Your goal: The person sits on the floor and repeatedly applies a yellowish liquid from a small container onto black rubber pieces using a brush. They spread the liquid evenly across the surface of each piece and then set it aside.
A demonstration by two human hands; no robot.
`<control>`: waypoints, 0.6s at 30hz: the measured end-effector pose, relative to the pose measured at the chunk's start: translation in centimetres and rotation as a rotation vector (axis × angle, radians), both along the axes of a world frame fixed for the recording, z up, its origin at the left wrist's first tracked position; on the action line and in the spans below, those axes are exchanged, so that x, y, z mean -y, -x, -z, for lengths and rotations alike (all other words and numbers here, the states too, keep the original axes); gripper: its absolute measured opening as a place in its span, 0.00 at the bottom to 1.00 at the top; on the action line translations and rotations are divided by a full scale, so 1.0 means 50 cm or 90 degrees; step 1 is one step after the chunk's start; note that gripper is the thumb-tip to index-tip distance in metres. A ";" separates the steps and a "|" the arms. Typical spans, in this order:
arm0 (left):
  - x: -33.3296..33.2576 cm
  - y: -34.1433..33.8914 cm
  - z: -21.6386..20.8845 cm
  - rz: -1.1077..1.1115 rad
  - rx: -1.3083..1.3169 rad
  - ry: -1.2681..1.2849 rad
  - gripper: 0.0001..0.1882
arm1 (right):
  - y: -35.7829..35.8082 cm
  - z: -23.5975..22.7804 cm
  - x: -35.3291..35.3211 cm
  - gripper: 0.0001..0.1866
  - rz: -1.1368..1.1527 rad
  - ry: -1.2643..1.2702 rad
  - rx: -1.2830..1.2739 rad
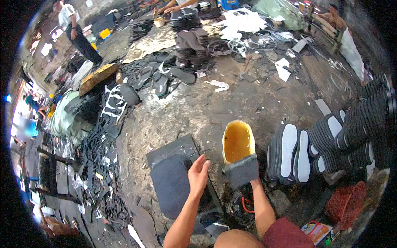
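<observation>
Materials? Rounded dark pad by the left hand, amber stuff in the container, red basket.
Rounded dark pad: probably foam or rubber; matte, with an even, dull face.
Amber stuff: possibly glue or resin; glossy, with bright patches. Fill or coating, can't tell.
Red basket: likely plastic, fairly dull; uniform colour, mesh-like wall.

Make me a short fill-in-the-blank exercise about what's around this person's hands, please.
1. The hand nearest the rounded dark pad is the person's ____ one.
2. A dark flat piece hides much of the person's ____ hand.
3. The open container sits ____ the pad and the stacked soles.
4. The basket at the lower right is coloured ____.

Missing words: left; right; between; red.
</observation>
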State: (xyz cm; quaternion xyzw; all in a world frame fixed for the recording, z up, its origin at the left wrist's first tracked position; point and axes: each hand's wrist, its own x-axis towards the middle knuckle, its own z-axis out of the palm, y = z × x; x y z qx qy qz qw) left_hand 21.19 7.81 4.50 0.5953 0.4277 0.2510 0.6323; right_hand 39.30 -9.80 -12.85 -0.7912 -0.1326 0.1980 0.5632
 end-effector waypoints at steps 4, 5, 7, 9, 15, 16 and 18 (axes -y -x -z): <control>0.016 -0.043 0.006 0.113 -0.023 0.281 0.40 | 0.041 -0.044 0.088 0.30 -0.023 -0.043 -0.024; 0.024 -0.048 0.004 0.128 0.018 0.319 0.42 | 0.062 -0.058 0.101 0.30 -0.019 -0.060 -0.033; 0.035 -0.040 0.030 0.136 0.001 0.257 0.43 | 0.143 -0.101 0.128 0.29 0.027 -0.118 -0.067; 0.031 -0.062 0.044 0.172 -0.083 0.131 0.42 | 0.211 -0.191 0.125 0.27 0.185 -0.170 -0.114; 0.070 -0.083 0.101 0.138 -0.139 -0.036 0.39 | 0.224 -0.368 0.095 0.15 0.303 -0.274 -0.543; 0.072 -0.089 0.094 0.135 -0.153 -0.017 0.38 | 0.213 -0.357 0.087 0.14 0.269 -0.287 -0.461; 0.064 -0.077 0.119 0.114 -0.184 -0.052 0.36 | 0.205 -0.391 0.085 0.29 0.180 -0.191 -0.395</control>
